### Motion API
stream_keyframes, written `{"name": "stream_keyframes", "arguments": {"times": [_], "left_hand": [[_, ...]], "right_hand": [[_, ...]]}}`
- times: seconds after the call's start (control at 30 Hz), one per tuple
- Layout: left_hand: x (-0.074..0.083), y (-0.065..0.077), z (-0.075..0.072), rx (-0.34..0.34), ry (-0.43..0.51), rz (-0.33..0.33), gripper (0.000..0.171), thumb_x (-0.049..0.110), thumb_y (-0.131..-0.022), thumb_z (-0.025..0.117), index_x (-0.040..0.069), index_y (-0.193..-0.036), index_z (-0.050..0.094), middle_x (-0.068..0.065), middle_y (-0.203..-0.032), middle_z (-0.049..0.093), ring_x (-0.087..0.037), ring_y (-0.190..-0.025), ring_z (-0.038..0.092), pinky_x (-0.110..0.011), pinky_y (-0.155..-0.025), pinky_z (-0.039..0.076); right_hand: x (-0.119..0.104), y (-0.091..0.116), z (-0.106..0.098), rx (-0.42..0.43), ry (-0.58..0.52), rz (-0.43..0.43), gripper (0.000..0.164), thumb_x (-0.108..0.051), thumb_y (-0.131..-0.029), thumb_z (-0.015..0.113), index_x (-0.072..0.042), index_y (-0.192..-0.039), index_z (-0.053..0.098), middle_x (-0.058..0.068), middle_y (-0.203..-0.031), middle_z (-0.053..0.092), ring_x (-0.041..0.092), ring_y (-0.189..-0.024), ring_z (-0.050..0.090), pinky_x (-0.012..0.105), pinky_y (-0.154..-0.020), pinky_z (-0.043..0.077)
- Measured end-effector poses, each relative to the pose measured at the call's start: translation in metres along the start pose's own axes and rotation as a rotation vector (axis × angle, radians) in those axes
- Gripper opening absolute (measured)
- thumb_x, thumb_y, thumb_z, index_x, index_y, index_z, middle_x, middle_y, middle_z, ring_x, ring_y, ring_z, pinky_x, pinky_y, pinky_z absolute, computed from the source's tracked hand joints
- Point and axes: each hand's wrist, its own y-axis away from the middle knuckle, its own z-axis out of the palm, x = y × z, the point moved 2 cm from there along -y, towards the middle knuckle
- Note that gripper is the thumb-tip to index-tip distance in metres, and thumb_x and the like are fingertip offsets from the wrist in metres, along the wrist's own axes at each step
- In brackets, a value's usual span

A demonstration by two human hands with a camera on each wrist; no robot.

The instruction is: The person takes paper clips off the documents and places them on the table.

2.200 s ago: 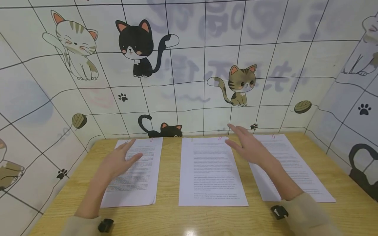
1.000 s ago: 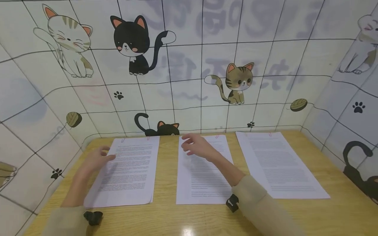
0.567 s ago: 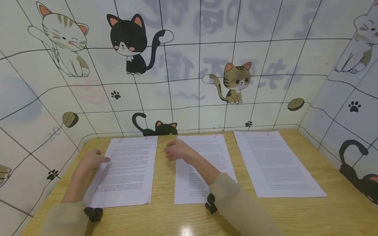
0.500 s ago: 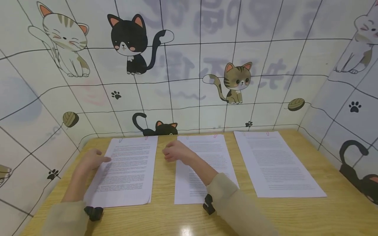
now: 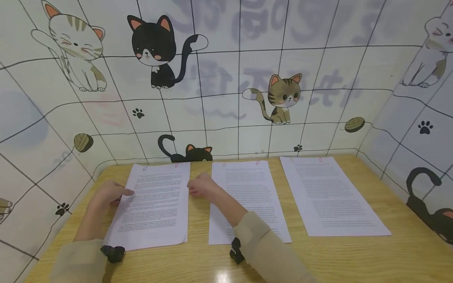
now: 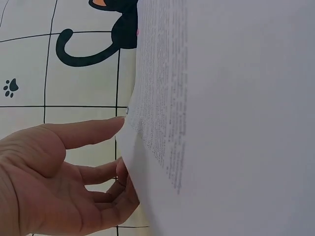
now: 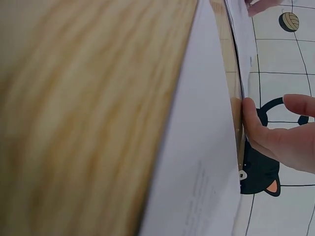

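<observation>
Left stack [image 5: 155, 208] on the table [image 5: 198, 259]; left hand [image 5: 110, 192], thumb and fingers pinching its left edge; right hand [image 5: 203, 186], fingers touching its right edge, thumb apart; step in hand, seemingly securing both sides; next move, likely calling for right thumb to close.

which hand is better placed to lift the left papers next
Probably the left hand: its thumb lies over the left papers, fingers at their edge; the right hand only reaches the opposite edge.
</observation>
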Motion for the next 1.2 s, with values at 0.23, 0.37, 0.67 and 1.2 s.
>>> {"name": "stream_keyframes", "arguments": {"times": [0.23, 0.37, 0.67, 1.2], "left_hand": [[-0.010, -0.008, 0.002, -0.060, 0.083, 0.048, 0.054, 0.010, -0.089, 0.072, -0.019, -0.128, 0.050, -0.015, -0.094, 0.064, -0.024, -0.082, 0.059, -0.033, -0.068, 0.047], [-0.011, -0.008, 0.003, -0.083, 0.154, 0.079, 0.059, 0.007, -0.094, 0.067, -0.014, -0.141, 0.037, -0.022, -0.107, 0.065, -0.025, -0.086, 0.065, -0.033, -0.071, 0.052], [-0.013, 0.000, 0.000, -0.075, 0.254, 0.164, 0.078, 0.012, -0.100, 0.064, -0.005, -0.157, 0.015, -0.018, -0.115, 0.065, -0.021, -0.089, 0.066, -0.031, -0.074, 0.053], [-0.001, 0.012, -0.007, -0.104, 0.315, 0.218, 0.066, 0.020, -0.100, 0.066, -0.007, -0.150, 0.033, -0.007, -0.108, 0.071, -0.020, -0.091, 0.069, -0.033, -0.077, 0.054]], "right_hand": [[0.003, -0.002, -0.001, -0.021, -0.006, 0.000, 0.006, 0.000, -0.091, 0.064, 0.004, -0.088, 0.060, 0.011, -0.095, 0.066, 0.021, -0.088, 0.066, 0.035, -0.087, 0.057], [0.006, -0.005, -0.001, -0.029, -0.014, 0.003, 0.008, 0.001, -0.091, 0.065, 0.004, -0.084, 0.062, 0.010, -0.089, 0.065, 0.020, -0.084, 0.064, 0.035, -0.086, 0.057], [0.013, -0.013, -0.002, -0.062, -0.009, -0.027, 0.023, -0.002, -0.095, 0.065, 0.011, -0.113, 0.065, 0.013, -0.093, 0.066, 0.022, -0.085, 0.066, 0.033, -0.080, 0.059], [-0.001, -0.005, -0.002, -0.068, 0.221, -0.183, 0.017, -0.012, -0.100, 0.062, 0.001, -0.110, 0.068, 0.007, -0.081, 0.070, 0.019, -0.067, 0.064, 0.032, -0.067, 0.057]]}}
